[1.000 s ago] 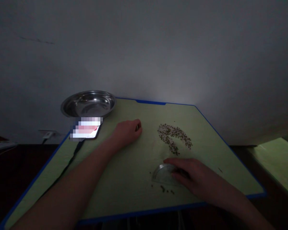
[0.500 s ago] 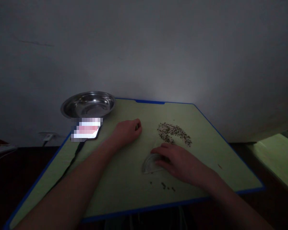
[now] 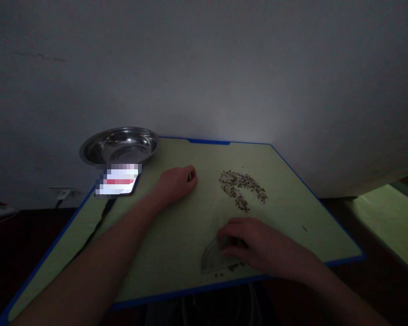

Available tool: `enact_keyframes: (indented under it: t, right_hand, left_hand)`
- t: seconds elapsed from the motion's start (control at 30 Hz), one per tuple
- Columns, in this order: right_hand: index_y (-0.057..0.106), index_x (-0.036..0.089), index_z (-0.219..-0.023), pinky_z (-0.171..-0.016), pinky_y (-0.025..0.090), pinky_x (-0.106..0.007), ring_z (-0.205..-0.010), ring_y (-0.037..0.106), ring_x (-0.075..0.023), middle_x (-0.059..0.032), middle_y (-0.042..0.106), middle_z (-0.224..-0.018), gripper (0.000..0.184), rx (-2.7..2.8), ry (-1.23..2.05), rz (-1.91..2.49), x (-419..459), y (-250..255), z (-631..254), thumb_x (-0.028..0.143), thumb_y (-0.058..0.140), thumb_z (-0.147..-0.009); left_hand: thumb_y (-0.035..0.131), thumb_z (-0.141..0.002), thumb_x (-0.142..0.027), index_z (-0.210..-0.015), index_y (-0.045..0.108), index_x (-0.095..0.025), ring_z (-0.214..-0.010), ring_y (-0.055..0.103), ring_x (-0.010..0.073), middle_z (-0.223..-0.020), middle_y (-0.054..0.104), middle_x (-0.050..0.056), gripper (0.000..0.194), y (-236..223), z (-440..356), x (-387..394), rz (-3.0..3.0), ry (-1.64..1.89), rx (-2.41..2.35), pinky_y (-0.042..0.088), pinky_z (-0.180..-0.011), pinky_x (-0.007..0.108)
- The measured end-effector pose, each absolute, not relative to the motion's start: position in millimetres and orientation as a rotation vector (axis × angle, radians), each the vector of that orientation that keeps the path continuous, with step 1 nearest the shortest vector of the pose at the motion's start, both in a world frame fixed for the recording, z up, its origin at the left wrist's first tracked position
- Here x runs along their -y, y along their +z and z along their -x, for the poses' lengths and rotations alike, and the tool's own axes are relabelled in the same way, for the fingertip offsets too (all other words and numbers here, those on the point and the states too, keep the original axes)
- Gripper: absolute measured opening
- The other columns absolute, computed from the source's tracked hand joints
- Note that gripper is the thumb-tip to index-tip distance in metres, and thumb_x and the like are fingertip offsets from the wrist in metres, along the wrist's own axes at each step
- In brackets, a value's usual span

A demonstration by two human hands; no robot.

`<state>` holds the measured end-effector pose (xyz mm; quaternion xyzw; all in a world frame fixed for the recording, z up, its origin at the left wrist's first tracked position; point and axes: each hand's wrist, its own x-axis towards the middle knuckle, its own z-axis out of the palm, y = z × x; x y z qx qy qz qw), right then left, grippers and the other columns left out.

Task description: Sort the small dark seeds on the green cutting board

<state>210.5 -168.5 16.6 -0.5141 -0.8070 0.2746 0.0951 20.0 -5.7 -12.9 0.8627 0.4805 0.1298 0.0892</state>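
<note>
My right hand (image 3: 246,242) is low over the near part of the table, its fingers curled onto a clear semicircular protractor (image 3: 211,260). The protractor lies nearly flat, its straight edge toward me, and my hand covers its right part. Several dark seeds (image 3: 236,267) lie along that straight edge. Farther back spreads a pile of small seeds (image 3: 243,185), dark and pale mixed, with a notch in its near side. My left hand (image 3: 177,183) rests on the table left of the pile, closed in a loose fist; what its fingers hold, if anything, is hidden.
A shiny metal basin (image 3: 88,154) stands at the back left. In front of it lies a lit phone (image 3: 132,186) with a black cable (image 3: 100,224). The pale green table (image 3: 170,253) has a blue edge, and a wall rises behind it. A thin dark sliver (image 3: 304,228) lies at right.
My right hand has drawn the protractor toward me, close to the seeds near the front edge. A tongue of the pile now shows where my hand was. My left hand stays put.
</note>
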Motion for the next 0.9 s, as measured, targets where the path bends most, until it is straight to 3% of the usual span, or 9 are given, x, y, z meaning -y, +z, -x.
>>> enact_keyframes:
  t: [0.33, 0.53, 0.73, 0.9]
  right_hand:
    - [0.07, 0.021, -0.094, -0.075, 0.042, -0.028, -0.085, 0.062, -0.0169, -0.0028, 0.071, -0.09, 0.013, 2.382, 0.912, 1.493, 177.6, 15.6, -215.2, 0.024, 0.06, -0.087]
    - [0.071, 0.019, -0.087, -0.066, 0.041, -0.024, -0.073, 0.061, -0.0137, -0.0012, 0.07, -0.08, 0.012, 2.34, 0.991, 1.459, 177.2, 14.6, -216.2, 0.02, 0.058, -0.085]
    - [0.071, 0.019, -0.089, -0.066, 0.042, -0.024, -0.073, 0.06, -0.0133, -0.0013, 0.069, -0.08, 0.014, 2.34, 1.026, 1.432, 177.9, 15.9, -217.1, 0.022, 0.057, -0.087]
    - [0.071, 0.019, -0.088, -0.065, 0.042, -0.024, -0.072, 0.06, -0.0137, -0.0015, 0.069, -0.08, 0.013, 2.284, 1.045, 1.467, 181.3, 21.8, -214.8, 0.022, 0.058, -0.085]
  left_hand:
    - [0.045, -0.084, -0.036, -0.091, 0.063, -0.02, -0.065, 0.057, 0.0162, -0.079, 0.068, 0.003, 0.025, -12.1, -20.3, 5.6, -2.574, 0.374, -1.431, 0.033, -0.056, 0.028]
    - [0.046, -0.084, -0.036, -0.09, 0.063, -0.021, -0.064, 0.057, 0.016, -0.077, 0.067, 0.003, 0.024, -13.1, -19.8, 5.9, -2.564, 0.421, -1.423, 0.033, -0.057, 0.027]
    - [0.047, -0.084, -0.031, -0.088, 0.061, -0.018, -0.068, 0.059, 0.0172, -0.079, 0.067, 0.005, 0.02, -11.1, -20.9, 5.7, -2.498, 0.683, -1.382, 0.039, -0.061, 0.029]
    - [0.04, -0.088, -0.023, -0.103, 0.058, -0.018, -0.08, 0.064, 0.016, -0.094, 0.069, 0.006, 0.024, -13.4, -21.4, 3.6, -2.337, 0.88, -1.268, 0.046, -0.074, 0.029]
